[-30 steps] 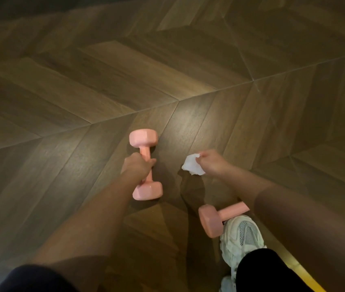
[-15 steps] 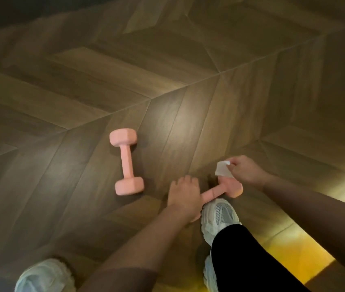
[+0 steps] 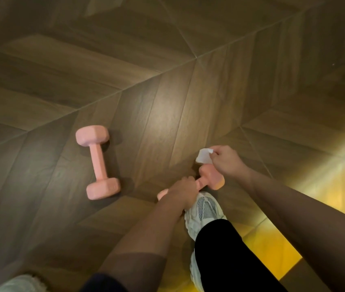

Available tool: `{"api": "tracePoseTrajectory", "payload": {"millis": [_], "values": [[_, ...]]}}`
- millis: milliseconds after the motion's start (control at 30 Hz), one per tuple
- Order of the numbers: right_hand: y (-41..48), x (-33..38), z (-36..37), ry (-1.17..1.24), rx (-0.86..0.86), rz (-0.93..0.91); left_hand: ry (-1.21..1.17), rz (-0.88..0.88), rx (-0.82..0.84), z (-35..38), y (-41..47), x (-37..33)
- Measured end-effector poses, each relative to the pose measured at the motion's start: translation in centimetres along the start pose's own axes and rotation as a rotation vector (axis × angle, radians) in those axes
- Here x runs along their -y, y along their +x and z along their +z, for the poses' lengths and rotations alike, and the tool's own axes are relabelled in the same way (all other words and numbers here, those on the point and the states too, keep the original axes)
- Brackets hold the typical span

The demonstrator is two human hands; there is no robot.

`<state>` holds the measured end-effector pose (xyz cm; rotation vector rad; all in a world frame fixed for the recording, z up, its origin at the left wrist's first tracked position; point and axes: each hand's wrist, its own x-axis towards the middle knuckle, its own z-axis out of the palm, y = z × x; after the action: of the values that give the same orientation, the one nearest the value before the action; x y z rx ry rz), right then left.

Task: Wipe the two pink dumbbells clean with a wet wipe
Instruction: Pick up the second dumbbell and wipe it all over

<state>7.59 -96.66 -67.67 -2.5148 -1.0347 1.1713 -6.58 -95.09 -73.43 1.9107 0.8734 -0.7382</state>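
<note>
Gripping dumbbell (image 3: 212, 180), left hand (image 3: 183, 189); right hand (image 3: 227, 162), seemingly, wipe (image 3: 203, 156).

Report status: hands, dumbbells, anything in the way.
Left hand holds near dumbbell by its grip. Right hand pinches wet wipe at that dumbbell's far head. Second dumbbell lies untouched on floor. White shoe crowds near dumbbell.

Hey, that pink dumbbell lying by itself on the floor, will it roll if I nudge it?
Probably not: the lone dumbbell has flat-sided-looking heads, so it should slide on the wood floor rather than roll. It looks solid and rigid, likely heavy for its size.
</note>
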Motion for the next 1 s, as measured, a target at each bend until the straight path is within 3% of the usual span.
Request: {"api": "tracePoseTrajectory", "payload": {"millis": [233, 433, 600, 833, 1000], "values": [[-4.2, 6.1, -5.1, 0.064, -0.135, -0.209, -0.207, -0.012, -0.094, -7.1, -8.9, 2.3], [-16.2, 18.0, -9.2, 0.194, -0.098, -0.630, -0.338, 0.016, -0.436, -15.2, -25.2, 1.8], [-26.4, 24.3, -10.4, 0.362, -0.029, -0.893, -0.561, 0.157, -0.658, -17.2, -38.9, 1.5], [-32.4, 26.8, -7.1, 0.516, 0.037, -0.931, -0.408, 0.134, -0.912, -14.2, -46.3, 2.7], [-31.7, 25.7, -5.6, 0.572, 0.093, -0.877, -0.465, 0.067, -0.956, -12.9, -45.9, 3.5]]}}
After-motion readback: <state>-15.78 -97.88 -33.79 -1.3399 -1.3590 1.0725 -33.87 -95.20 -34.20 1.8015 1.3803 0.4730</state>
